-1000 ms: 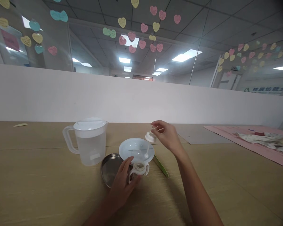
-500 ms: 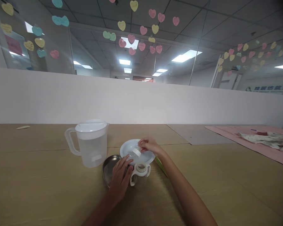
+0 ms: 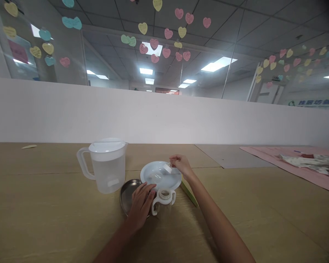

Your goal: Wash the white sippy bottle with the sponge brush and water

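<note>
My right hand pinches a small white-collared piece, like a bottle top, above the back right of a white plate. A clear item lies on the plate. My left hand, fingers spread, rests over the right side of a round metal dish, its fingertips near the plate's front edge. Just right of that hand stands an open clear bottle with a white two-handled collar. Whether my left fingers touch the bottle is hard to tell.
To the left stands a lidded translucent pitcher with liquid in it. A green strip lies right of the plate, beside my right forearm. Pink cloth with fabric on it covers the far right. A white wall rises behind the table.
My right hand has moved slightly right and up with the white-collared piece, away from the plate's middle. The clear item on the plate shows more fully. My left hand has barely moved.
</note>
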The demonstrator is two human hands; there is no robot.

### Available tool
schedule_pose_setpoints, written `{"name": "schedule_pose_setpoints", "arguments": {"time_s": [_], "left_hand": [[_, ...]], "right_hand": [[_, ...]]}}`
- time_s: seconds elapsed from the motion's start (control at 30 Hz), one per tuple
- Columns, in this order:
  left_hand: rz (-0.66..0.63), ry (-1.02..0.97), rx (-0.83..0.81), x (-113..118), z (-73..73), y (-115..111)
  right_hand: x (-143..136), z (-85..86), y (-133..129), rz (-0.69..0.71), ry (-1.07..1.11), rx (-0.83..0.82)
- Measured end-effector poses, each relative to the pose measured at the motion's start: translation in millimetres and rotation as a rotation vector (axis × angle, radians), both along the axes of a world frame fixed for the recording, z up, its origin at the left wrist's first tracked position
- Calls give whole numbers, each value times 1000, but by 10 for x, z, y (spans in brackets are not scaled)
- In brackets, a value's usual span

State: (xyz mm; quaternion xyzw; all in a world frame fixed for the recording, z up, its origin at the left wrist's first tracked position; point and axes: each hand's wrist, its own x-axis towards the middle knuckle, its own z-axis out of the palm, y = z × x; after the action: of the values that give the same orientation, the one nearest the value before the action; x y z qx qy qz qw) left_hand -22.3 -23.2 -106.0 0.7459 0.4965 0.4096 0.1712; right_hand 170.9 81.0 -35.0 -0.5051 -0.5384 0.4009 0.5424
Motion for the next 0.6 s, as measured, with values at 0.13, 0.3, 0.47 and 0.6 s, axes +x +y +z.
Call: {"name": "schedule_pose_setpoints", "arguments": {"time_s": [0.13,0.3,0.47,0.6], "left_hand": [[6,20,13,-6,-16,29],[11,54,44,-4,6,33],[-45,95,29,7,72,-1],[-54,115,42,26,93,-25]], "right_hand": [[-112,113,-162,253,128,-64],[-317,102,-316,657,99,-241],[-401,29,-305,671,211,-269],[-394,10,-295,640,166,-258]]}}
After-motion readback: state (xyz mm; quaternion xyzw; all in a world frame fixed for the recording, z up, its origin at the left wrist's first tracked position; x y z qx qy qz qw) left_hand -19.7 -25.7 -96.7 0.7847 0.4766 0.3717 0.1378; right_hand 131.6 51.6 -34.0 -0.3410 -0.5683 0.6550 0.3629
